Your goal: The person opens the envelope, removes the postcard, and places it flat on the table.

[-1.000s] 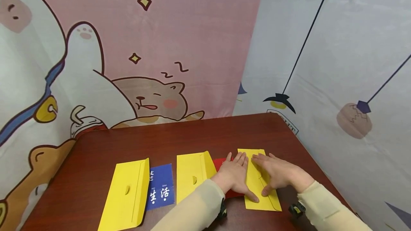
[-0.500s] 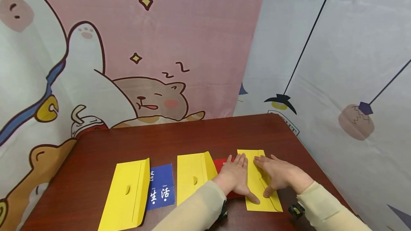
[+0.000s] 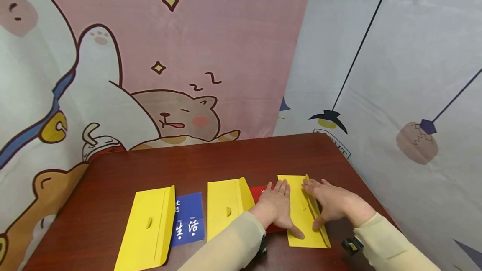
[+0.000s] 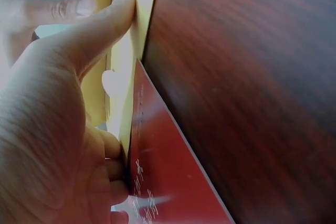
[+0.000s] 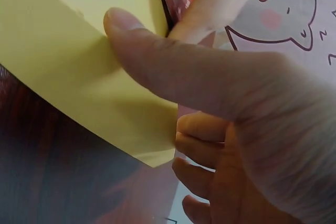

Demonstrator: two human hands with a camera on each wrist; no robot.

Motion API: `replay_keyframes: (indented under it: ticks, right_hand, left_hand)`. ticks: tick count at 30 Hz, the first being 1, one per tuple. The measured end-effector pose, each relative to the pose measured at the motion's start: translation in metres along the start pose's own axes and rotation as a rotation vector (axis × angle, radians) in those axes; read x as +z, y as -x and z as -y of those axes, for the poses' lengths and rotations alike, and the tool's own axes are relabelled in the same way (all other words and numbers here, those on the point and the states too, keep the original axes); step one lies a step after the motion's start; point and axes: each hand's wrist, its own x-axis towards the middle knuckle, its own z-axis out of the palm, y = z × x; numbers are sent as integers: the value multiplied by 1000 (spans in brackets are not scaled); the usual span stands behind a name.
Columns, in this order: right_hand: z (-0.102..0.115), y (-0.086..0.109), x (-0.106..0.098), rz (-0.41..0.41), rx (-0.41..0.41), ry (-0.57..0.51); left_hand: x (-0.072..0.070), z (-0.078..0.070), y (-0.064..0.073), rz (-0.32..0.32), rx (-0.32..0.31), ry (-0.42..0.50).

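A yellow envelope [image 3: 299, 214] lies at the right of the table with its long flap [image 3: 312, 208] slightly raised. My left hand [image 3: 276, 208] rests on its left side, thumb and fingers spread. In the left wrist view the thumb [image 4: 113, 22] presses the envelope's edge. My right hand [image 3: 335, 204] holds the flap at its free edge, with thumb and fingertips apart along it. In the right wrist view the thumb [image 5: 157, 66] lies across the yellow flap [image 5: 73, 51]. A red card [image 4: 168, 156] with white writing is beside the left hand, partly hidden by it in the head view.
A second yellow envelope [image 3: 226, 208] lies mid-table, and a third [image 3: 147, 229] to the left. Between them is a blue card [image 3: 190, 221] with white characters. The dark red-brown table [image 3: 211, 158] backs onto printed cloth walls [image 3: 226, 45].
My right hand has shifted a little to the right, and the right envelope's flap has lifted from lying flat. My left hand has stayed in place.
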Motion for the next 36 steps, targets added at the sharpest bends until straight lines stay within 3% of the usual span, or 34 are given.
replay_keyframes:
  ticks: [10,36]
  right_hand:
    - [-9,12,-7,14,91,-71]
    - [-36,24,11,-10,71,-103]
  left_hand:
    - [-3,-2,0,7,-16,-17]
    - [-12,-6,3,44,-17,23]
